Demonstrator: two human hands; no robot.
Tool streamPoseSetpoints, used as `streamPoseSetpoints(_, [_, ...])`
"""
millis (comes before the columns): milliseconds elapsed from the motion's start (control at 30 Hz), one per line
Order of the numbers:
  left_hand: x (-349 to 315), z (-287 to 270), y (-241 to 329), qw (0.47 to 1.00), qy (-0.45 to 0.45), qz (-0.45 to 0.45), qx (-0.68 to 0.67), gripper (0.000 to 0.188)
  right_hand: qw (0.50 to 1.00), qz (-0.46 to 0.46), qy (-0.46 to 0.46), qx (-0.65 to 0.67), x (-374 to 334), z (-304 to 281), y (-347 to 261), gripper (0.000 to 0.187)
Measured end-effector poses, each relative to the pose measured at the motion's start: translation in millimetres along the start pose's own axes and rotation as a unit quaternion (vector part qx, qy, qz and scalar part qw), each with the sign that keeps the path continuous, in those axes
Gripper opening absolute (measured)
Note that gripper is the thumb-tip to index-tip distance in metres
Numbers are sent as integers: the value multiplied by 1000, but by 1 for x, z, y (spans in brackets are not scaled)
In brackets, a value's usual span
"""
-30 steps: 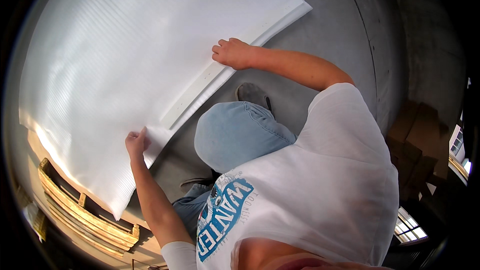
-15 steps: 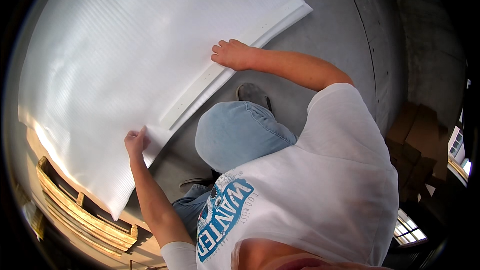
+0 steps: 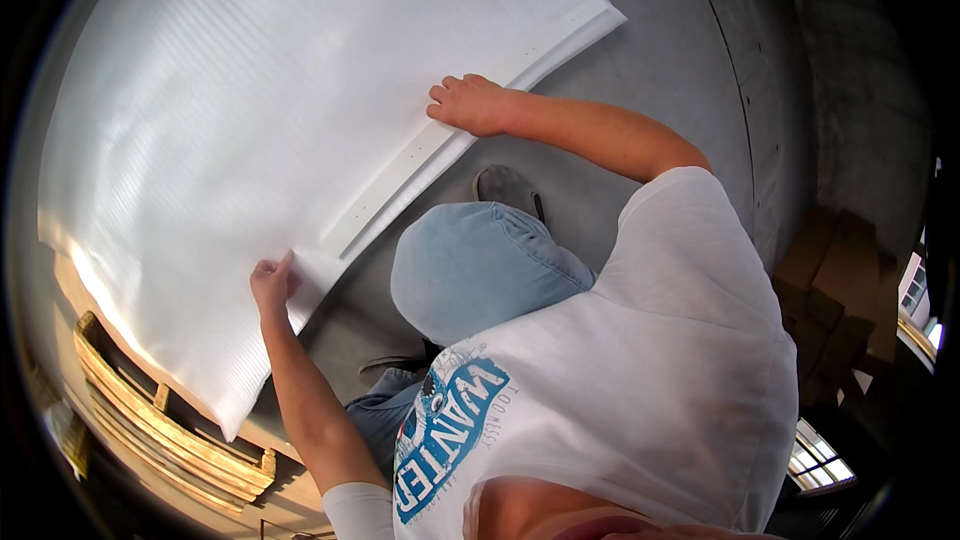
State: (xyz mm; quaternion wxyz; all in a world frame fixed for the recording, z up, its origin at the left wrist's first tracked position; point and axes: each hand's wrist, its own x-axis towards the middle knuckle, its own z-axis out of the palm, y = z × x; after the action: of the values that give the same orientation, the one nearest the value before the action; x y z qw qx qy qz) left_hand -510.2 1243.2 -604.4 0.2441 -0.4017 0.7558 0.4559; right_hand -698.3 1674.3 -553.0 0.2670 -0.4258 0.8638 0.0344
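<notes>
The long white strip (image 3: 390,186) lies flat on the big white foam sheet (image 3: 220,120), close beside the edge that is nearest to you. It has small dark dots on it. It looks just as it did half a second ago, and so does the sheet.

Only your right hand (image 3: 470,105) has changed. It has slid a tiny bit up and to the right along the strip. Its fingers are bent over the strip, but I can't tell if they grab it or just press on it. Your left hand (image 3: 272,285) has stayed by the near end of the strip. Its fingers touch the sheet there, and I can't tell if they pinch it. So the work seems to be at the same spot, with the strip kept in line.

Your knee (image 3: 460,260) is just beside the sheet, over the grey floor (image 3: 660,50). Farther out are wooden slats (image 3: 190,445) on your left and brown cardboard boxes (image 3: 835,280) on your right
</notes>
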Motion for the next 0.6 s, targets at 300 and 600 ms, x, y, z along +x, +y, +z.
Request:
streamPoseSetpoints(300, [0,-2,0,1000,-2,-4,-9,35,999,13,-30,7,-2,-5,4,26])
streamPoseSetpoints(600, [0,0,0,1000,1,-8,-16,34,999,20,-34,8,-8,-7,11,19])
